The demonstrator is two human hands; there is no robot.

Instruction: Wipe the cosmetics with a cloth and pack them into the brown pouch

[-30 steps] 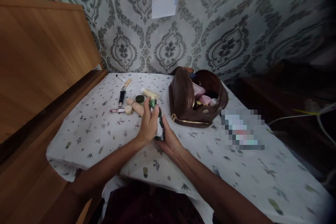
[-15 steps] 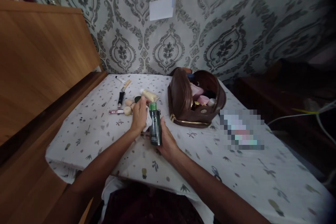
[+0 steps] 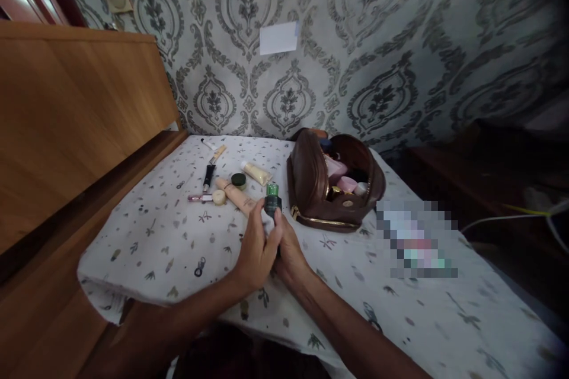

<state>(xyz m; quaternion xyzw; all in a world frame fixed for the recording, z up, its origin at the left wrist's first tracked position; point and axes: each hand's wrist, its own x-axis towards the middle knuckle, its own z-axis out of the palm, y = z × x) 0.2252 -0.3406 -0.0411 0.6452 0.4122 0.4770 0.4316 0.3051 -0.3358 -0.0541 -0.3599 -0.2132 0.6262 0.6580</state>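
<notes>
A dark green bottle [image 3: 272,204] with a bright green cap stands out above my two hands, over the table's near half. My right hand [image 3: 291,251] is wrapped round its lower part. Between my left hand [image 3: 258,243] and the bottle's side is a white cloth [image 3: 267,222], pressed there by my closed fingers. Just behind my hands lie a beige tube [image 3: 235,194], a dark round jar [image 3: 239,180] and a cream-coloured tube [image 3: 256,173]. The bottle's lower end is hidden by my hands.
An open brown bag [image 3: 329,213] holding cosmetics stands right of my hands. Left lie a black tube [image 3: 209,176], a brush [image 3: 218,154], a pink slim tube [image 3: 199,198] and a small round cream item [image 3: 219,197]. A blurred-out object [image 3: 415,240] lies at the right.
My left hand has come down from near the cap onto the bottle's side with the cloth. Both hands now cover more of the bottle. The view has tilted up slightly.
</notes>
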